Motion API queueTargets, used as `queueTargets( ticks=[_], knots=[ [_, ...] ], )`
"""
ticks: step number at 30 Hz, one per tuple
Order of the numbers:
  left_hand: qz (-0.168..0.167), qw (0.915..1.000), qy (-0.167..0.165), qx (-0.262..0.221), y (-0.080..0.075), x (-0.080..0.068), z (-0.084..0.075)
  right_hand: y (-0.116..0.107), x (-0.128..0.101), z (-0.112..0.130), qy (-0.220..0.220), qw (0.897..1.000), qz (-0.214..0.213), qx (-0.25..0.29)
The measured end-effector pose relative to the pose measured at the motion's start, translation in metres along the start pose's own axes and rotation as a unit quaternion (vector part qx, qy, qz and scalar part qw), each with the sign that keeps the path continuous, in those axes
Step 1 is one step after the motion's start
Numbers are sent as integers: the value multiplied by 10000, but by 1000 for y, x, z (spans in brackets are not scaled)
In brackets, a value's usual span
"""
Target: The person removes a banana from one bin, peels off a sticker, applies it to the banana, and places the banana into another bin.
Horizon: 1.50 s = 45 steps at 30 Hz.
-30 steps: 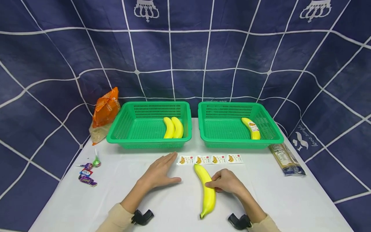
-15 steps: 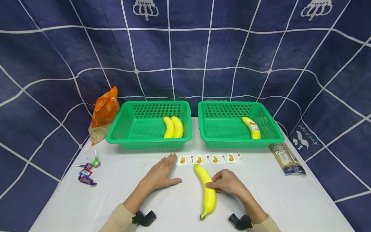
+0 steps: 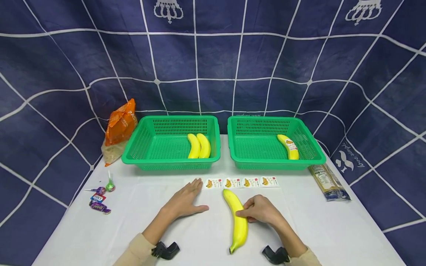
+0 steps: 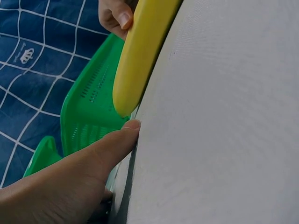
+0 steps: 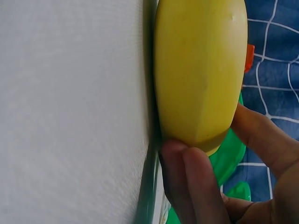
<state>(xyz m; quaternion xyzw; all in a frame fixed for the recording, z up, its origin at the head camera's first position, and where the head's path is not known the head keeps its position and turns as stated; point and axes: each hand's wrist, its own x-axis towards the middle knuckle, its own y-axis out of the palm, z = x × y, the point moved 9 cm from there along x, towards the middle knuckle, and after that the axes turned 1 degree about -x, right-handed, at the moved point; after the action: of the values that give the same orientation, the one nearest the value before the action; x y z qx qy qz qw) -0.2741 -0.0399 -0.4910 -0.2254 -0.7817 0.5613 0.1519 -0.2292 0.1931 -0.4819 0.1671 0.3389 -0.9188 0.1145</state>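
A yellow banana (image 3: 239,225) lies on the white table, its stem end toward me. My right hand (image 3: 261,210) grips its right side near the middle, thumb across the top. In the right wrist view, fingertips (image 5: 201,172) touch the side of the banana (image 5: 201,70). Spread flat on the table to the left, my left hand (image 3: 183,201) has its fingertips at the left end of a strip of banana stickers (image 3: 241,183). Its thumb (image 4: 110,147) points toward the banana (image 4: 140,60) in the left wrist view, and the underside of that hand is hidden.
Behind stand two green baskets: the left basket (image 3: 133,161) holds two bananas (image 3: 199,146), the right basket (image 3: 276,162) one stickered banana (image 3: 288,147). An orange bag (image 3: 121,123) and several candies (image 3: 101,199) are at left. A flat packet (image 3: 329,183) lies at right.
My left hand has shifted slightly toward me at the sticker strip. The right hand and the banana stay almost in place.
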Motion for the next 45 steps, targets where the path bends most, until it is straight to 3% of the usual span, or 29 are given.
queueTargets(
  ticks=[14, 19, 25, 32, 35, 45],
  knots=[
    [18, 10000, 50, 38, 2, 3, 1, -11, 0, 8, -81, 9999, -66, -118],
    [-2, 10000, 41, 35, 2, 2, 2, -23, 4, 26, -753, 9961, -163, -439],
    [24, 10000, 7, -29, 2, 2, 3, -30, 9, 65, -2127, 9722, -95, -977],
    [76, 10000, -17, -25, 4, 4, 3, -21, 18, 107, -3077, 9384, 200, -1557],
    [91, 9999, 0, -92, 3, 3, 2, -13, 28, 118, -3287, 9254, 339, -1856],
    [168, 9997, 74, -157, 3, 0, 0, 15, 62, 132, -3313, 9084, 731, -2443]
  ],
)
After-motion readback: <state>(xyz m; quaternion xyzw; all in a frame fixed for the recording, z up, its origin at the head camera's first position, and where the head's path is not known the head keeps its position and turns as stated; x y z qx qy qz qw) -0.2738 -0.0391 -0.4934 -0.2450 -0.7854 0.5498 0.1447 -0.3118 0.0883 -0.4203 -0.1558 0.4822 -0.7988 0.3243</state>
